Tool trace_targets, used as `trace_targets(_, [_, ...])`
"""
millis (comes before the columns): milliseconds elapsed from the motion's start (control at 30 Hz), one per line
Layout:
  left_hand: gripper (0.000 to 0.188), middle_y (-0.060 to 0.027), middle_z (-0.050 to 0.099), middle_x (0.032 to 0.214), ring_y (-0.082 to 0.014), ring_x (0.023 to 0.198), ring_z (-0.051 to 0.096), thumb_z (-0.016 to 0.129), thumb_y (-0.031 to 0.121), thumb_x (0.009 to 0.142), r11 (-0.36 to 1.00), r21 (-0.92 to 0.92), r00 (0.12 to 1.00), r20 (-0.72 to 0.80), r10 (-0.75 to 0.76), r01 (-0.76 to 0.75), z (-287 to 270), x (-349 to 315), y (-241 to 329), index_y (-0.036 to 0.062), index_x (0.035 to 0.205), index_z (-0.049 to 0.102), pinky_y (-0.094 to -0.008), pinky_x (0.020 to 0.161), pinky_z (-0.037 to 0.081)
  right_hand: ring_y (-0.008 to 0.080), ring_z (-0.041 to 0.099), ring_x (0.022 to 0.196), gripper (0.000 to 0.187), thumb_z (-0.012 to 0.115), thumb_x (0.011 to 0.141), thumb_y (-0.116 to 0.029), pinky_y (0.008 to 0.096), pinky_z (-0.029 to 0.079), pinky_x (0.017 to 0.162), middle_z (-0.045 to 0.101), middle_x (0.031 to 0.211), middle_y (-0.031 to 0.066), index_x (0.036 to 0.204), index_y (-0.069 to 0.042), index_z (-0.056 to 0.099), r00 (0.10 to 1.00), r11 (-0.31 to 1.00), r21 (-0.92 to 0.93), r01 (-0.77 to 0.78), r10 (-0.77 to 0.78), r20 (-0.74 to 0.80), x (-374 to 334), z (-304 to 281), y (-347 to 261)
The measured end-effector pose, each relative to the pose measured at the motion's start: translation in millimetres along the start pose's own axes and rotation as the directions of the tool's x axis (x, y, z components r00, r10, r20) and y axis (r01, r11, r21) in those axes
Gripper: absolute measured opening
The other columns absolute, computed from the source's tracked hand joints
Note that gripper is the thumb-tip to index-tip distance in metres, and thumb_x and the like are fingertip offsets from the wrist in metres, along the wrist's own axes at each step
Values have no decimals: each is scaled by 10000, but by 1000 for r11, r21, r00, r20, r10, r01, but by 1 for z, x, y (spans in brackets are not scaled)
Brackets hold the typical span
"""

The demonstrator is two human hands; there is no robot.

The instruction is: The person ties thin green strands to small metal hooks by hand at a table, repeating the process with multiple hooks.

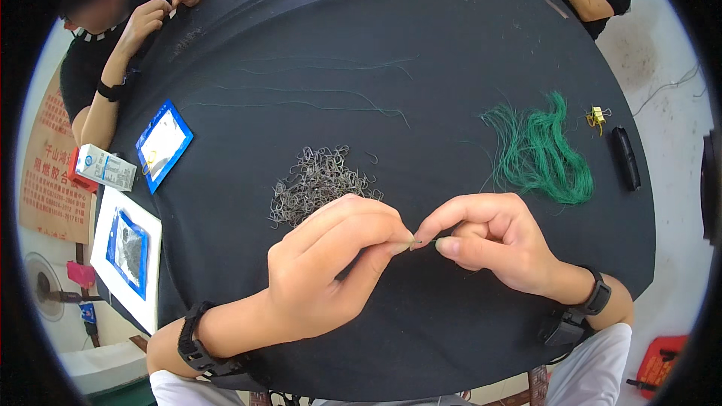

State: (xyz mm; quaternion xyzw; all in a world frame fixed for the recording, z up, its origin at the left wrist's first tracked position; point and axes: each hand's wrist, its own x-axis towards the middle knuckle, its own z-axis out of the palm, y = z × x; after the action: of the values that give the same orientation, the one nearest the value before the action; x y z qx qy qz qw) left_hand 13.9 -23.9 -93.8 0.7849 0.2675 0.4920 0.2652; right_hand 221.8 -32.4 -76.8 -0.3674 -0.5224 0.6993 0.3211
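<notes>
My left hand [331, 259] is closed in a pinch, its thumb and forefinger on a tiny fish hook [418, 241] that is mostly hidden by the fingertips. From the right, my right hand [504, 240] meets it, forefinger bent down against the hook and thumb just apart, with a short bit of thin green line [432, 240] between them. Just beyond my left hand lies a loose pile of grey fish hooks [320, 180]. A bundle of green fishing line [549, 158] is spread out beyond my right hand.
Several single green strands [316, 105] lie across the black tablecloth [451, 37]. At left are a blue-edged packet [165, 143], a small carton [107, 168] and a white board [135, 297] bearing another packet. A yellow binder clip [596, 116] and black pen-like object [625, 158] sit right. Two people work opposite.
</notes>
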Motion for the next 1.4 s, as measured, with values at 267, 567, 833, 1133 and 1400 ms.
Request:
trace_targets(267, [175,-137,626,801,-238,703,627,671,-106,708,982,85,986,4,168,-168,0,-3,-4,-33,854,607,-304,627,509,-34,278,490,120,634,881,-76,193,171,456,417,543,-111,970,2,652,993,976,-196,97,-109,-53,-1,5,4])
trace_targets(567, [128,-112,606,840,-223,736,612,629,-84,764,993,105,998,-11,62,-60,-6,3,-1,-17,863,586,-292,643,494,-15,394,510,85,639,867,-90,185,289,467,527,597,-54,909,-19,663,978,886,-451,110,-178,-111,3,8,8])
trace_targets(833, [48,-53,628,776,-107,713,611,599,41,848,955,180,970,-104,-219,235,-43,39,0,-5,859,606,-239,593,495,42,532,493,106,617,854,-95,199,396,412,672,704,39,848,-1,665,980,772,-628,-101,-29,-194,11,-1,-31])
trace_targets(1133, [212,-73,683,835,-105,655,618,628,160,828,782,258,823,-212,-528,568,-160,99,-125,0,960,669,-234,591,528,123,639,599,112,629,799,-125,273,488,603,660,622,49,782,-28,682,932,343,-937,-70,-313,-184,85,-69,-68])
trace_targets(1400, [115,-72,668,657,-138,608,636,646,130,686,543,392,669,-379,-640,742,-193,99,-195,55,723,724,-280,549,515,182,675,678,90,646,773,-178,334,524,699,678,652,18,759,-101,690,916,67,-991,-116,-377,-133,171,-105,-65])
